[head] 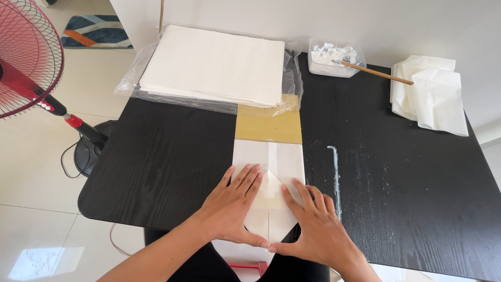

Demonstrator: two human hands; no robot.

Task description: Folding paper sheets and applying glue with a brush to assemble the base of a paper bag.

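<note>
A white sheet of paper, folded lengthwise, lies at the near edge of the black table over a tan cardboard strip. My left hand lies flat on the paper's left side, fingers spread. On the right side my right hand rests flat too. Both thumbs meet at the paper's pointed lower end, where its corners are folded inward. Neither hand grips anything.
A thick stack of white sheets on clear plastic sits at the back. A clear tub of white paste holds a wooden stick. Folded white papers lie back right. A white paste streak marks the table. A red fan stands left.
</note>
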